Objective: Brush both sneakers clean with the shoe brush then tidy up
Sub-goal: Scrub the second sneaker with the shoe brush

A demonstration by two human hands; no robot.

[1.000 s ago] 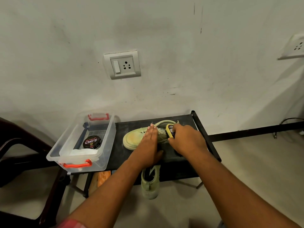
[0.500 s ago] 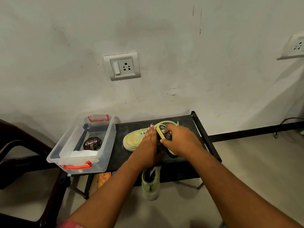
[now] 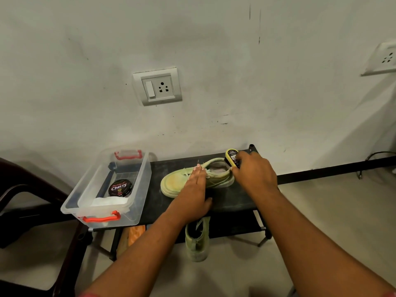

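A pale green sneaker [image 3: 177, 181] lies on the black rack top [image 3: 235, 200], toe pointing left. My left hand [image 3: 192, 194] presses flat on its laces with straight fingers. My right hand [image 3: 255, 174] grips the yellow shoe brush [image 3: 232, 156] at the sneaker's heel, near the rack's far right corner. The second green sneaker [image 3: 197, 243] hangs below the rack's front edge, partly hidden by my left arm.
A clear plastic bin [image 3: 137, 211] with red handles stands on the rack's left end, holding a round Cherry polish tin [image 3: 120, 187] and a white cloth [image 3: 109, 201]. A dark chair [image 3: 32, 211] stands at the left. The wall with a socket is close behind.
My right hand has carried the brush from the middle of the sneaker back to its heel, to the right. My left hand has stayed pressed on the laces.
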